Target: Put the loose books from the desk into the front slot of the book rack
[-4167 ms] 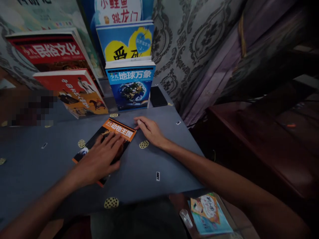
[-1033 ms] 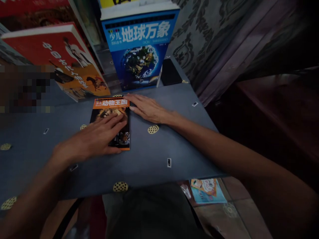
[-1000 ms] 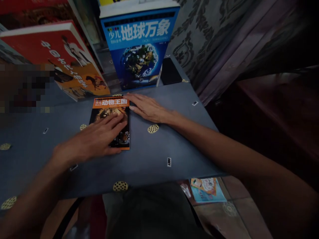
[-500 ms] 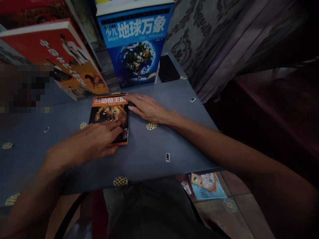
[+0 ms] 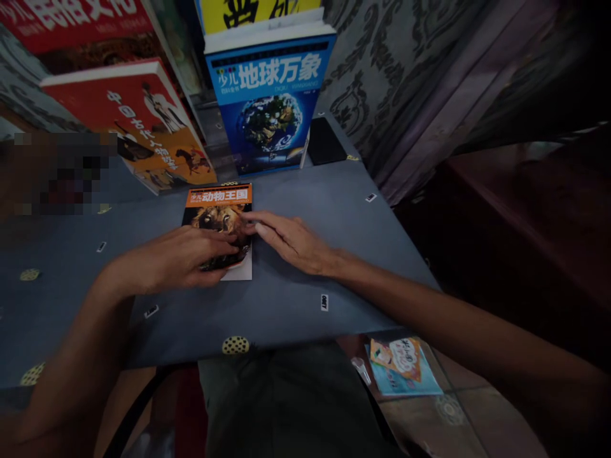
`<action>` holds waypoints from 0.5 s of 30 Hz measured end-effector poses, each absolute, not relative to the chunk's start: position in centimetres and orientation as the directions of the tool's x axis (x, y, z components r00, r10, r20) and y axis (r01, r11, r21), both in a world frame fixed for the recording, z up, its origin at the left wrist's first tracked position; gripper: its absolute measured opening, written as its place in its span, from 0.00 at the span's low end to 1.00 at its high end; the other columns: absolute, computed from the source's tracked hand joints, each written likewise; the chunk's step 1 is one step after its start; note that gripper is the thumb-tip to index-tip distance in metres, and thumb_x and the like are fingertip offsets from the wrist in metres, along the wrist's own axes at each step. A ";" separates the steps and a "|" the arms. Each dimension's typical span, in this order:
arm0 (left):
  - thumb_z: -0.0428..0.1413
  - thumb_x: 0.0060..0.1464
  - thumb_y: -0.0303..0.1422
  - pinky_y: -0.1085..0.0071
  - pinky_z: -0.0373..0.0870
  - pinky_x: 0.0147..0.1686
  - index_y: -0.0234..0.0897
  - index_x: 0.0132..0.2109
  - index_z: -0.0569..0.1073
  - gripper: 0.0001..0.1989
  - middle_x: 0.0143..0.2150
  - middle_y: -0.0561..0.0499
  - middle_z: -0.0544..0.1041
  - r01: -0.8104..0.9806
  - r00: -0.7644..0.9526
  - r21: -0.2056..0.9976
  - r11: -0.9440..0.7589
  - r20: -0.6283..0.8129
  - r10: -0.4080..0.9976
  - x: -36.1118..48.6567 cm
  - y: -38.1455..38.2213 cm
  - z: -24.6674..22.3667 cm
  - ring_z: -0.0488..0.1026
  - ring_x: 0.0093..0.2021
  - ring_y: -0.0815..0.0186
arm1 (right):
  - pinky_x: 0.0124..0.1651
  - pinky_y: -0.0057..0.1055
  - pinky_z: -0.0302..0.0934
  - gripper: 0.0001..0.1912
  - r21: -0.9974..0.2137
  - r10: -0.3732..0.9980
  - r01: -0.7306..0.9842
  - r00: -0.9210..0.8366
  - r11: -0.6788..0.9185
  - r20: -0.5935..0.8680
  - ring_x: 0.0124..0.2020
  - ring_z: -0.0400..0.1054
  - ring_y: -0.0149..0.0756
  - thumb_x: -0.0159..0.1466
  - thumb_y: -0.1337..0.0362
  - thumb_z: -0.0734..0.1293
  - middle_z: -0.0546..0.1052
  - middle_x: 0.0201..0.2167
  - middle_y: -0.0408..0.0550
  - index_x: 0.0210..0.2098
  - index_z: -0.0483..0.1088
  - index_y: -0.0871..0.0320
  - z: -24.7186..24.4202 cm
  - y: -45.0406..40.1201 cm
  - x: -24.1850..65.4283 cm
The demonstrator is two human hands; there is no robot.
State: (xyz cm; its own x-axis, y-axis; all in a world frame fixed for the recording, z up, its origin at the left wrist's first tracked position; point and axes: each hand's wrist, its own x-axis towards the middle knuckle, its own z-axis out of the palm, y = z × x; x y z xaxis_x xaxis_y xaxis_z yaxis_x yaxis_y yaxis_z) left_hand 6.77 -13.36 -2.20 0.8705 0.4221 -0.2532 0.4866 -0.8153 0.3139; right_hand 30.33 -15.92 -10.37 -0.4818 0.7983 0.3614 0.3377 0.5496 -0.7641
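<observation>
A small book with a lion on its orange and black cover [image 5: 222, 196] lies on the blue cloth-covered table. My left hand [image 5: 184, 257] is closed over the lower part of the cover, its thumb low at the bottom edge. That edge is raised a little, and a white page [image 5: 242, 272] shows beneath it. My right hand [image 5: 298, 245] comes in from the right with fingers stretched out, their tips on the book's right edge.
Behind stand a blue globe book [image 5: 272, 121], a red and orange book [image 5: 143, 121] and taller books. A dark flat object [image 5: 327, 141] lies right of the blue one. Booklets [image 5: 405, 369] lie on the floor below the table [image 5: 286, 312]. A blurred patch covers the left.
My left hand has raised the lower edge of the cover, baring a white page. My right hand has slid down from the book's top right corner along its right side. The view has shifted slightly.
</observation>
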 end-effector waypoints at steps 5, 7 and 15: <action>0.51 0.64 0.39 0.65 0.71 0.51 0.42 0.55 0.76 0.17 0.55 0.46 0.79 0.489 0.865 0.310 -0.815 -0.296 0.406 6.8 -13.4 -2.3 0.77 0.53 0.56 | 0.55 0.37 0.67 0.19 -0.728 0.773 0.314 -0.440 0.609 0.457 0.49 0.75 0.36 0.75 0.61 0.54 0.81 0.46 0.49 0.58 0.69 0.58 -10.1 -17.1 30.1; 0.52 0.64 0.39 0.64 0.70 0.53 0.41 0.56 0.76 0.17 0.58 0.46 0.77 0.500 0.857 0.296 -0.814 -0.301 0.417 6.7 -13.4 -2.4 0.76 0.56 0.55 | 0.54 0.37 0.67 0.18 -0.686 0.736 0.305 -0.437 0.661 0.516 0.48 0.75 0.36 0.75 0.62 0.55 0.82 0.43 0.49 0.57 0.70 0.58 -10.1 -17.6 30.0; 0.58 0.59 0.40 0.65 0.69 0.55 0.42 0.49 0.79 0.14 0.60 0.47 0.77 0.572 0.819 0.318 -0.756 -0.267 0.507 6.3 -13.7 -2.7 0.74 0.59 0.54 | 0.45 0.34 0.70 0.15 -0.498 0.523 0.244 -0.643 0.832 0.560 0.38 0.75 0.36 0.74 0.65 0.58 0.82 0.34 0.51 0.44 0.76 0.63 -9.9 -19.1 29.3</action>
